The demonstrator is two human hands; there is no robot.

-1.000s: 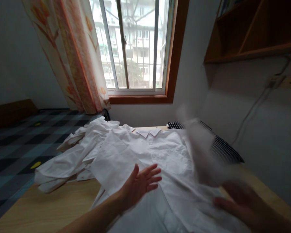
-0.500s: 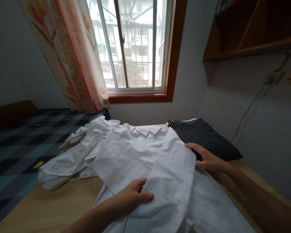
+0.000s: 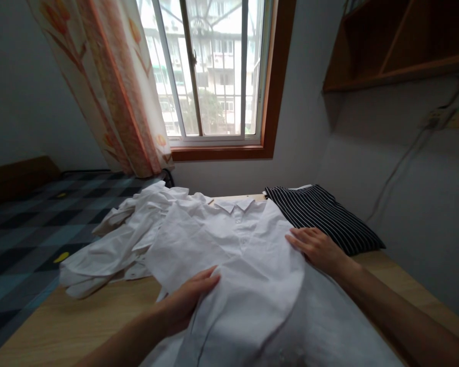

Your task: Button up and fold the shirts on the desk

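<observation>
A white collared shirt [image 3: 252,255] lies on the wooden table, its collar pointing toward the window and a sleeve folded across its front. My left hand [image 3: 193,295] pinches the sleeve near its lower end and holds the cloth slightly raised. On the shirt's right side my right hand [image 3: 315,247] rests with fingers stretched out over the fabric; its thumb is hidden. Beside the shirt, to the left, is a crumpled heap of white clothes [image 3: 126,239]. A folded black garment with white stripes [image 3: 321,219] lies just beyond my right hand.
The light wooden table [image 3: 110,316] borders a bed with a checked cover [image 3: 26,229] on the left. Behind stand a window [image 3: 218,76] and a patterned curtain [image 3: 110,92]. A wooden shelf [image 3: 405,56] and a cable [image 3: 398,168] are on the right wall.
My left hand has moved up and left, taking hold of the sleeve, whose lower part is now lifted and shifted left. My right hand has come slightly inward, flat on the shirt.
</observation>
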